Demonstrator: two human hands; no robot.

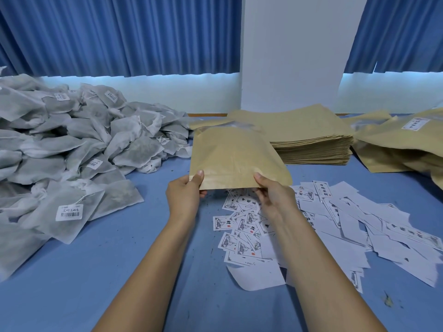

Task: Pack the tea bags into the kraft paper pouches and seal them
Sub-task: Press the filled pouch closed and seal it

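Note:
I hold one flat kraft paper pouch (236,155) above the blue table, its near edge toward me. My left hand (185,194) pinches the pouch's near left corner, thumb on top. My right hand (273,195) grips the near edge right of the middle, thumb on top and fingers underneath. A big heap of grey-white tea bags (72,149) with barcode stickers covers the table's left side. A tall stack of empty kraft pouches (309,140) lies behind the held pouch.
Loose printed labels and white backing papers (323,224) are scattered under and right of my hands. Filled, labelled kraft pouches (407,140) lie at the far right. Blue curtains and a white pillar (294,56) stand behind the blue table (96,271).

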